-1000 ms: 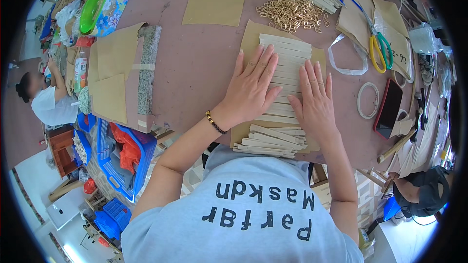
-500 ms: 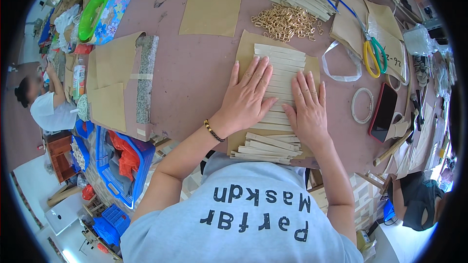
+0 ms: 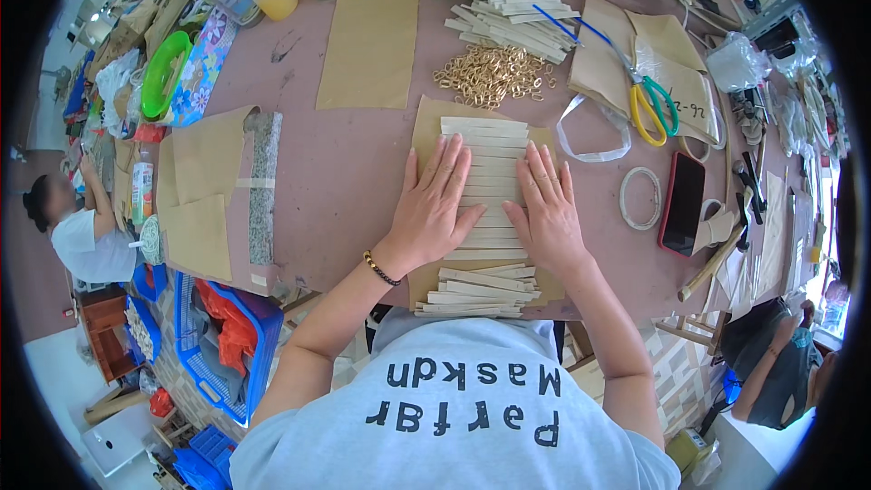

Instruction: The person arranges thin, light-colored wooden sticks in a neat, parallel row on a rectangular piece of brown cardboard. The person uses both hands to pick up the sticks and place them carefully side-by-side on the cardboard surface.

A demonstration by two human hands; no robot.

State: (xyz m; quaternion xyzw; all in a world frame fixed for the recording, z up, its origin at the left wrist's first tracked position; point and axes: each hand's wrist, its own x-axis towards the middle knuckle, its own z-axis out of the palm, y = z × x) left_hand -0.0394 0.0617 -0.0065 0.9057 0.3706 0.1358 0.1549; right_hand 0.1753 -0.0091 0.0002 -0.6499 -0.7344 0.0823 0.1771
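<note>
My left hand (image 3: 430, 206) lies flat on the left ends of a row of pale cream strips (image 3: 492, 183), fingers stretched forward. Flat on the right ends of the same row rests my right hand (image 3: 550, 216), its fingers also stretched out. Neither hand grips anything. The strips lie side by side crosswise on a tan sheet (image 3: 430, 126), and my palms and fingers hide some of their ends. Closer to my body, a loose stack of similar strips (image 3: 478, 289) sits on the sheet's near end.
Beyond the sheet are gold metal links (image 3: 493, 75) and a heap of strips (image 3: 508, 4). Scissors (image 3: 651, 109), a tape roll (image 3: 641, 199) and a phone (image 3: 682, 203) lie to the right. Leftward are tan pieces (image 3: 201, 236), a blue basket (image 3: 263, 349) and a seated person (image 3: 86, 236).
The view has shifted, so the table's things appear lower and further left, and more of the far side shows. Both hands stay flat on the strip row.
</note>
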